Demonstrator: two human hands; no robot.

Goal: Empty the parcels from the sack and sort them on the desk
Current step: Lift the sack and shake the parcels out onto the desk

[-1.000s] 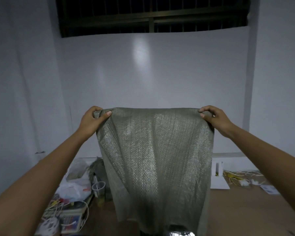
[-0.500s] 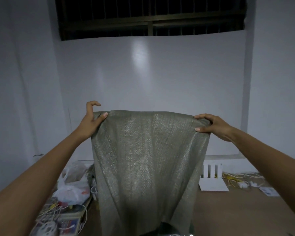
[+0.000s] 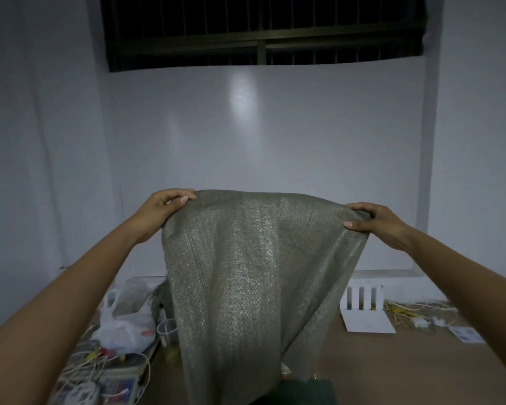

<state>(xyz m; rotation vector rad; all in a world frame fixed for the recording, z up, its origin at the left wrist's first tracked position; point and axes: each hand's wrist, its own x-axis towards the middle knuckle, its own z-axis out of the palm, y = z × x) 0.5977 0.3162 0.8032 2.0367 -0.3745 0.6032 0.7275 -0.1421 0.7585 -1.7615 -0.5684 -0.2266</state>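
A grey-green woven sack hangs in front of me, held up by its top corners above the brown desk. My left hand grips the upper left corner and my right hand grips the upper right corner. The sack hangs limp and flat, and its lower end drops out of sight at the bottom edge. Something dark with a bit of lighter packaging shows under the sack's lower right; I cannot tell whether it is a parcel.
On the left lie a white plastic bag, a clear cup, tangled white cables and printed boxes. At the back right stand a white slotted holder, yellow wires and a small card. A white wall rises behind.
Both hands have kept hold of the sack's top corners. The left index finger lifted off, then closed back on the corner. The sack has sunk a little lower.
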